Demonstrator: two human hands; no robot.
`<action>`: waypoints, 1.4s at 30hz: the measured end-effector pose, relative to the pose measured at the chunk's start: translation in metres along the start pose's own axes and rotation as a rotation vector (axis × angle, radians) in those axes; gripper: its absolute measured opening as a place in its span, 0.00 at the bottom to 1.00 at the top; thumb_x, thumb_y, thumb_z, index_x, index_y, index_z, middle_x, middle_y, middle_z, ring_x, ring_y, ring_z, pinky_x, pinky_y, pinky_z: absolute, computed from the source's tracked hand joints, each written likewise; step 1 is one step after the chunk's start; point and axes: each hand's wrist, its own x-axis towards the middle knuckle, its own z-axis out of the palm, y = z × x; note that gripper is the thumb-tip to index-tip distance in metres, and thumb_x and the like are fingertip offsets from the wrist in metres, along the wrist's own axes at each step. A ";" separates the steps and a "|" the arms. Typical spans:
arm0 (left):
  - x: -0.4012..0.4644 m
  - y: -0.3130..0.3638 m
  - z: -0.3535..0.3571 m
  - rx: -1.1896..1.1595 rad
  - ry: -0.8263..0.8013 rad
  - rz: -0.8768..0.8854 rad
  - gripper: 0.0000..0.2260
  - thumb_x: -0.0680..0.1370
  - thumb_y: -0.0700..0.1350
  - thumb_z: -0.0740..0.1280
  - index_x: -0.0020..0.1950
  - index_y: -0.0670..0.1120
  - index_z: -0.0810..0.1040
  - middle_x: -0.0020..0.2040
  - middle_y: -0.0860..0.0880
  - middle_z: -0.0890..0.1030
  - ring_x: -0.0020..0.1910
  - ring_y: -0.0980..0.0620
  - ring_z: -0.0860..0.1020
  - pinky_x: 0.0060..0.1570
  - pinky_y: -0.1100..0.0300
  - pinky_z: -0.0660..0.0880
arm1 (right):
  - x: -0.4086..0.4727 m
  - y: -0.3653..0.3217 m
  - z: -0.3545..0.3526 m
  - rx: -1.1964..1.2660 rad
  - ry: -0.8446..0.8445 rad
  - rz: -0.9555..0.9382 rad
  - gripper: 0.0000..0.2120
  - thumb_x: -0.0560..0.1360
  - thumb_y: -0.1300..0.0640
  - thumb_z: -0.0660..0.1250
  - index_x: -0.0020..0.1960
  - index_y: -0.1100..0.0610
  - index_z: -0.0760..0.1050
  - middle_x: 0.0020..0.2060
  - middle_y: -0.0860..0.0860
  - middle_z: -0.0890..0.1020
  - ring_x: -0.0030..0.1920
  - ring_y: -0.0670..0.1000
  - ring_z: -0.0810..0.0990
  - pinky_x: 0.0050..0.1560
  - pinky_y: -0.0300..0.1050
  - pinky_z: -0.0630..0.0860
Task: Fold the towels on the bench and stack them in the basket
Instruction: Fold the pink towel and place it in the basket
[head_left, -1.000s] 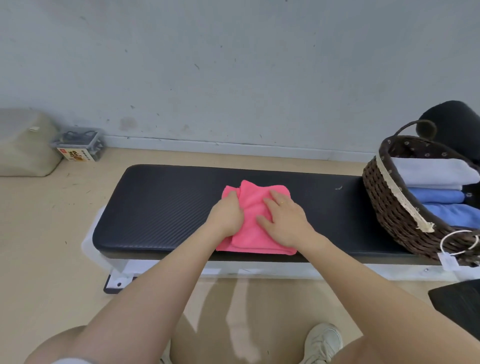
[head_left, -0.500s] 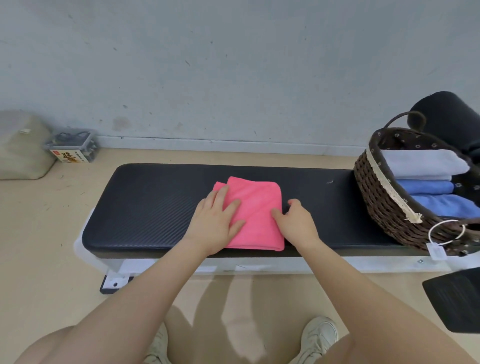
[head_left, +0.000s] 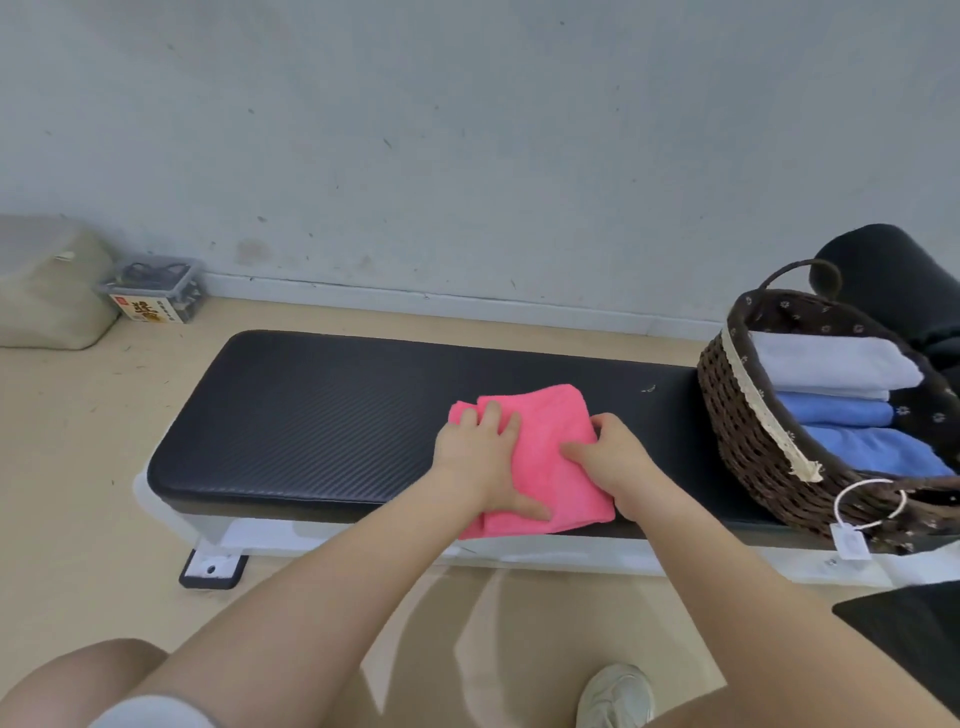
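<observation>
A folded pink towel (head_left: 545, 447) lies on the black padded bench (head_left: 311, 415), near its front edge and right of the middle. My left hand (head_left: 480, 462) grips the towel's left side, fingers on top and thumb along the near edge. My right hand (head_left: 608, 457) holds the right side, thumb on top and fingers curled at the edge. At the bench's right end stands a dark wicker basket (head_left: 748, 441) with a white folded towel (head_left: 826, 364) and two blue folded towels (head_left: 852, 426) stacked inside.
A beige bag (head_left: 47, 286) and a small clear plastic box (head_left: 153, 288) sit on the floor by the wall at far left. A black cylinder (head_left: 893, 275) stands behind the basket. A black mat corner (head_left: 909, 634) lies at lower right, my shoe (head_left: 615, 693) below the bench.
The pink towel has been folded narrower and smoothed. Both hands shifted from pressing on top of it to gripping its left and right sides, and its right edge now looks slightly raised.
</observation>
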 end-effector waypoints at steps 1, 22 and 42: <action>0.002 0.001 -0.004 0.074 -0.039 0.001 0.53 0.63 0.74 0.63 0.77 0.48 0.45 0.75 0.45 0.53 0.72 0.41 0.55 0.67 0.49 0.60 | 0.000 -0.001 -0.002 -0.012 0.006 0.002 0.20 0.75 0.57 0.65 0.64 0.58 0.66 0.56 0.54 0.76 0.50 0.54 0.76 0.41 0.46 0.73; -0.021 -0.060 0.028 -0.673 0.253 0.198 0.12 0.76 0.40 0.63 0.58 0.44 0.78 0.59 0.47 0.75 0.56 0.47 0.74 0.52 0.61 0.71 | -0.048 -0.058 0.052 -0.217 -0.108 -0.267 0.23 0.75 0.65 0.51 0.68 0.56 0.67 0.34 0.55 0.80 0.28 0.50 0.77 0.39 0.45 0.79; 0.014 -0.075 0.013 -0.743 0.025 0.139 0.25 0.76 0.53 0.65 0.70 0.44 0.68 0.67 0.46 0.73 0.64 0.48 0.72 0.66 0.51 0.67 | -0.027 -0.001 0.031 0.024 -0.180 -0.097 0.19 0.72 0.47 0.70 0.56 0.59 0.74 0.49 0.55 0.80 0.50 0.50 0.79 0.54 0.51 0.77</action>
